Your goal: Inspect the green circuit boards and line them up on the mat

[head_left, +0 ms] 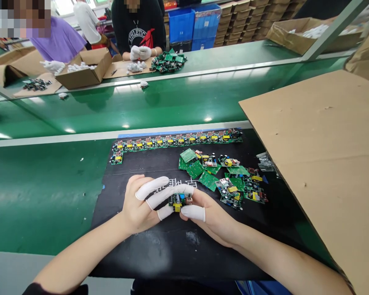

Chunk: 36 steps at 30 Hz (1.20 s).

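A small circuit board (178, 201) with a yellow part is held between both hands above a black mat (147, 246). My left hand (141, 203) closes on its left side, white covers on the thumb and two fingers. My right hand (207, 209) grips its right side, with white covers on the thumb and a finger. Behind them, a row of circuit boards (170, 141) runs along the mat's far edge, with one more board (117, 157) below its left end. A loose pile of boards (207, 180) lies to the right, some with green undersides up.
A large cardboard sheet (320, 135) slants along the right side. Beyond the mat runs a green conveyor (184, 96) carrying two small items. Across it, people in gloves work beside a cardboard box (86, 76) and a pile of boards (169, 61).
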Available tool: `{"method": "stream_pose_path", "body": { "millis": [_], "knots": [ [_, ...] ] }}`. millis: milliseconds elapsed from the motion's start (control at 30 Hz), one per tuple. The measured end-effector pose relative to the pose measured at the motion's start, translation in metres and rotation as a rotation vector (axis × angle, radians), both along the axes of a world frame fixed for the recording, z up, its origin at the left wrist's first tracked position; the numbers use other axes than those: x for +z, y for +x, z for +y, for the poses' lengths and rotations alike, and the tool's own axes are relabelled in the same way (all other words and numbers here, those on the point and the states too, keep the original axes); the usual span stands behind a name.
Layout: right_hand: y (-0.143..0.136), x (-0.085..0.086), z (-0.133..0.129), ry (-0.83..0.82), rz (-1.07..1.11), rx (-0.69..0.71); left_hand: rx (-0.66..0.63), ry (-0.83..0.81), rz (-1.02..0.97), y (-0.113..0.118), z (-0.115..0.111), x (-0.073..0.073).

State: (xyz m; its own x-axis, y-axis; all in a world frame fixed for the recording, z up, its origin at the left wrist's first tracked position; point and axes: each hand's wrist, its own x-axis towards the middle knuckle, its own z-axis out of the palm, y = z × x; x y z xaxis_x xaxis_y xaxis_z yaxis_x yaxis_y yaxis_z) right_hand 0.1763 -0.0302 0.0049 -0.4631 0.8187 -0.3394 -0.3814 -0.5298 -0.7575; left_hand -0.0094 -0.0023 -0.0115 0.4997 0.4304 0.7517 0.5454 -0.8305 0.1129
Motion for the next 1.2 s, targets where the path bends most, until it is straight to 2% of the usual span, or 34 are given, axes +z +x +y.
{"method": "stream_pose_path", "body": {
  "millis": [333,700,867,1067,1200],
  "knots": [
    [0.008,0.003,0.003,0.075,0.024,0.108,-0.049,-0.135,-0.026,-0.001,0.0,0.011],
    [0.004,-0.002,0.002,0.031,-0.031,0.014,-0.034,-0.012,-0.029,-0.001,0.0,0.008],
    [0.006,-0.005,0.004,0.081,0.016,0.084,-0.024,0.011,-0.031,-0.003,-0.003,0.008],
    [0.013,-0.003,0.004,0.198,0.07,0.259,-0.099,0.029,-0.046,-0.003,-0.006,0.008],
    [0.014,-0.003,0.002,0.249,0.044,0.265,-0.163,0.044,-0.028,-0.006,-0.004,0.009]
  ]
}}
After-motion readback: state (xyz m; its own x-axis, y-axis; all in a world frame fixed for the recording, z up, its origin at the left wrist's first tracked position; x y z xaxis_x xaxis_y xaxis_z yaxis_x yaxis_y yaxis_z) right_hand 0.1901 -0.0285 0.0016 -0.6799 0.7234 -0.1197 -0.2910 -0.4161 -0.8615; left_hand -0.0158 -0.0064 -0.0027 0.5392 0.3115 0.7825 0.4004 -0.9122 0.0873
